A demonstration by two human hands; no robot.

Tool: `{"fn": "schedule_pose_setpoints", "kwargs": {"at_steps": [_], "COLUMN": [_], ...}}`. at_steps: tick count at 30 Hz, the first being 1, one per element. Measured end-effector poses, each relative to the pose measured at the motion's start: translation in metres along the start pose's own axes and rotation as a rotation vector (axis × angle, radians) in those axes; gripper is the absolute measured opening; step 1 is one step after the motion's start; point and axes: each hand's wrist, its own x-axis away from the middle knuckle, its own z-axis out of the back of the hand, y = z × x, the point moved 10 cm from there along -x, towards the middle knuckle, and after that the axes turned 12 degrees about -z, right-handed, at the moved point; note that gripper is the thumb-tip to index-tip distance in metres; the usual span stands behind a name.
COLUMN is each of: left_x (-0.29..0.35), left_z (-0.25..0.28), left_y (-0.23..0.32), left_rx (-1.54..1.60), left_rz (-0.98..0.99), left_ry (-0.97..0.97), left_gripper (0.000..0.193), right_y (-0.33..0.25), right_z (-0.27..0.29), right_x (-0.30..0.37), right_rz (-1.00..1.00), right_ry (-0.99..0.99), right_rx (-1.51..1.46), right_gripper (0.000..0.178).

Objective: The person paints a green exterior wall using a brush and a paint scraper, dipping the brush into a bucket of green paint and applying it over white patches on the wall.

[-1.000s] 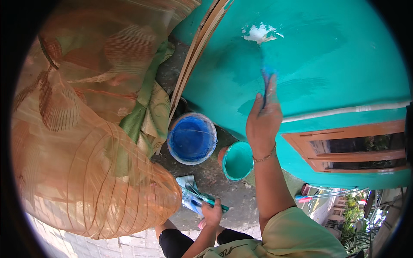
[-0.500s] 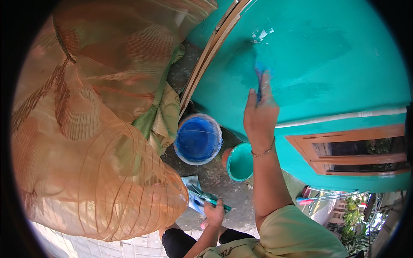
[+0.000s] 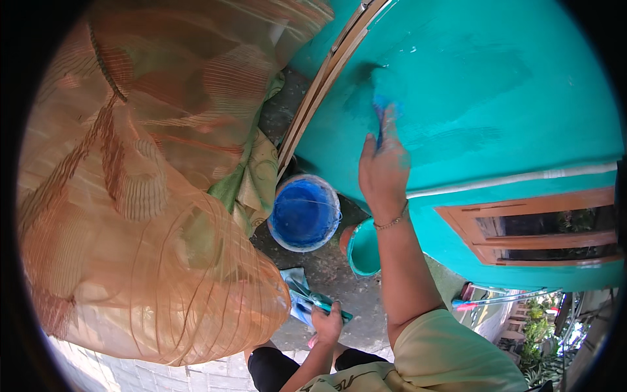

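Observation:
My right hand (image 3: 384, 171) reaches up to the turquoise wall (image 3: 470, 85), closed round a paintbrush (image 3: 381, 116) with a blue-smeared body. Its bristle end touches the wall on a wet, darker patch. Low in the view, my left hand (image 3: 328, 321) is closed on a green-handled tool (image 3: 323, 302); its kind is unclear. Beside that tool is a blue and white cloth-like piece (image 3: 299, 307). Between my hands stand a bucket with blue inside (image 3: 304, 212) and a smaller orange-brown pot of turquoise paint (image 3: 366, 248), partly behind my right forearm.
A sheer orange curtain (image 3: 150, 242) fills the left side, with a green patterned cloth (image 3: 251, 176) at its edge. A wooden frame edge (image 3: 326, 75) borders the wall. At right are a white pipe (image 3: 516, 181) and a wooden-framed window (image 3: 542, 228). Pale paving (image 3: 215, 375) lies below.
My right hand and the paintbrush have shifted slightly left along the wall. White spots above the brush are mostly gone. My left hand keeps its hold and has barely moved.

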Motion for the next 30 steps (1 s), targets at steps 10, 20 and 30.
{"fn": "schedule_pose_setpoints", "kwargs": {"at_steps": [10, 20, 30], "left_x": [-0.001, -0.004, -0.006], "left_z": [-0.014, -0.012, -0.006], "left_y": [-0.006, -0.016, -0.005], "left_rx": [0.018, -0.03, -0.033], "left_rz": [0.005, -0.007, 0.011], "left_ry": [-0.019, -0.021, -0.004], "left_gripper": [0.03, 0.03, 0.028], "right_y": [-0.001, -0.032, 0.008], "right_z": [-0.041, 0.041, 0.022], "right_x": [-0.045, -0.036, -0.012], "right_rz": [-0.109, -0.028, 0.027], "right_ry": [-0.048, 0.093, -0.074], "right_rx": [0.312, -0.008, -0.009], "right_gripper": [0.057, 0.058, 0.059]}}
